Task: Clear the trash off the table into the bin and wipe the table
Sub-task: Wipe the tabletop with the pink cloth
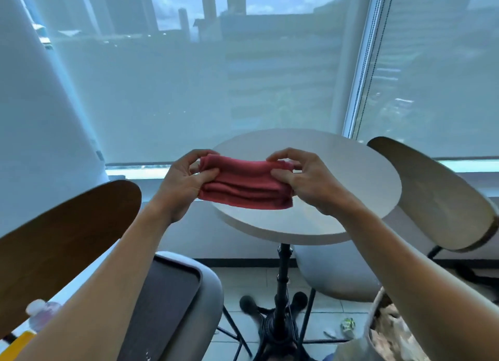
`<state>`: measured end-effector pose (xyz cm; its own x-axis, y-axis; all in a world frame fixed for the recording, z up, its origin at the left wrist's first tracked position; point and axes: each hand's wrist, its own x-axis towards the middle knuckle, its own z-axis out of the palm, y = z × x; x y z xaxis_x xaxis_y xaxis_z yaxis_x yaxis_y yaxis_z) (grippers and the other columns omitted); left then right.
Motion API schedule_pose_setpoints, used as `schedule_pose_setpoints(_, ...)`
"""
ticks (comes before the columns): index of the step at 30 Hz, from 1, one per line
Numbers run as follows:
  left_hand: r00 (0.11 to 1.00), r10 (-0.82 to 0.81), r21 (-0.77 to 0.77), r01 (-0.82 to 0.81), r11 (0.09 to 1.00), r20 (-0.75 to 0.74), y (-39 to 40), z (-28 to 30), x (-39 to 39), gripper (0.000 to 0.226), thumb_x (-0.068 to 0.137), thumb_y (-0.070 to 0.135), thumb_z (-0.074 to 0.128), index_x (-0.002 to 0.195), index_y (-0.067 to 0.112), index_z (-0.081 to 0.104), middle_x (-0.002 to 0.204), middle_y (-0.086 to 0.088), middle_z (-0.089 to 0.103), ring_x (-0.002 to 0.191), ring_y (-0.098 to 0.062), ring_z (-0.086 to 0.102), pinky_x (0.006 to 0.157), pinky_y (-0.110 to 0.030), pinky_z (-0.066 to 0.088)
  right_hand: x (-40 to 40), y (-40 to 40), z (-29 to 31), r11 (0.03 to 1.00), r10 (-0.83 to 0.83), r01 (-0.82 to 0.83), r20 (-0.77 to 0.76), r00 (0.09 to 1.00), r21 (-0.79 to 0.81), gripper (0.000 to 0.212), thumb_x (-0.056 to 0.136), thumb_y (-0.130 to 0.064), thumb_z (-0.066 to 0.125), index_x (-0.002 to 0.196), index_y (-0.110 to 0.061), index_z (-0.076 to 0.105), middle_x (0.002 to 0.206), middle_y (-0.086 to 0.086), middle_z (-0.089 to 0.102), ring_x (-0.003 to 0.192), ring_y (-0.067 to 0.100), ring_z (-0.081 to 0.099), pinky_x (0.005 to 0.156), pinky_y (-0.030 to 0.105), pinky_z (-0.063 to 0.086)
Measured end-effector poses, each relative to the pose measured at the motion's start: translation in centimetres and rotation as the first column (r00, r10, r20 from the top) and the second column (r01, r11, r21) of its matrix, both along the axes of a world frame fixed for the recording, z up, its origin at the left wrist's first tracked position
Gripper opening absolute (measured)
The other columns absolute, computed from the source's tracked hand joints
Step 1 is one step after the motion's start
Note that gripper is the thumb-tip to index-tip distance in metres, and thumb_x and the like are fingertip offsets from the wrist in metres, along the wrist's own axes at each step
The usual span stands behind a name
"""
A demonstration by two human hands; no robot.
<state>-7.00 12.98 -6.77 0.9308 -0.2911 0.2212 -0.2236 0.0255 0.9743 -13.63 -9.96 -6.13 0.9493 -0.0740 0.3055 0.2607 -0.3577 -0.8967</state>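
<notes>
A folded red cloth (244, 184) is held up in the air over the near-left part of the round white table (337, 177). My left hand (181, 182) pinches its left end and my right hand (310, 180) pinches its right end. The cloth hangs in several layers between them, just above the tabletop. At the bottom right stands a bin (388, 331) with crumpled brownish trash in it, partly hidden by my right forearm. A small green scrap (347, 325) lies on the tiled floor beside the bin.
A dark wooden chair back (62, 239) is at the left, with a dark tray (167, 301) on its grey seat. A pale chair (437, 196) stands at the right. The table's black pedestal (282, 293) stands on the floor. Window blinds fill the background.
</notes>
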Motion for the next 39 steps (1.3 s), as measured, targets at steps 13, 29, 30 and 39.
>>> schedule_pose_setpoints(13, 0.978, -0.195, 0.183, 0.180, 0.966, 0.069, -20.1, 2.5, 10.5, 0.037, 0.085, -0.015, 0.054, 0.089, 0.017, 0.071, 0.077, -0.009, 0.065, 0.066, -0.017, 0.062, 0.067, -0.025, 0.053, 3.8, -16.8, -0.1, 0.943, -0.325, 0.325, -0.014, 0.946, 0.078, 0.030, 0.090, -0.002, 0.061, 0.091, -0.030, 0.072, 0.091, 0.006, 0.064, 0.074, 0.018, 0.064, 0.077, 0.049, 0.060)
schedule_pose_setpoints(29, 0.842, -0.509, 0.501, 0.368, 0.783, 0.177, -37.2, 0.3, 13.9, 0.034, 0.075, -0.011, 0.052, 0.083, 0.014, 0.074, 0.081, -0.011, 0.071, 0.074, -0.019, 0.065, 0.070, -0.034, 0.052, 1.0, -22.3, -2.7, 0.846, -0.486, 0.424, -0.142, 0.862, -0.323, 0.022, 0.075, -0.013, 0.061, 0.083, -0.030, 0.050, 0.074, -0.005, 0.058, 0.060, 0.006, 0.057, 0.054, 0.019, 0.044)
schedule_pose_setpoints(30, 0.833, -0.512, 0.539, 0.339, 0.771, 0.208, -37.4, 0.0, 13.9, 0.033, 0.078, -0.010, 0.056, 0.088, 0.016, 0.075, 0.085, -0.009, 0.073, 0.079, -0.015, 0.067, 0.076, -0.032, 0.054, 1.0, -22.3, -2.7, 0.835, -0.483, 0.398, -0.158, 0.861, -0.380, 0.022, 0.075, -0.017, 0.063, 0.084, -0.031, 0.048, 0.079, -0.006, 0.058, 0.067, 0.009, 0.058, 0.057, 0.022, 0.043)
schedule_pose_setpoints(39, 0.890, -0.310, 0.698, -0.011, 0.716, 0.333, -30.8, -0.3, 19.0, 0.021, 0.088, 0.015, 0.064, 0.105, 0.021, 0.074, 0.104, -0.006, 0.072, 0.101, -0.015, 0.066, 0.095, -0.024, 0.047, 5.6, -22.2, -1.7, 0.794, -0.476, 0.276, -0.270, 0.837, -0.542, 0.065, 0.082, -0.052, 0.063, 0.139, -0.034, 0.037, 0.140, -0.005, 0.028, 0.130, 0.018, 0.039, 0.107, 0.033, 0.036)
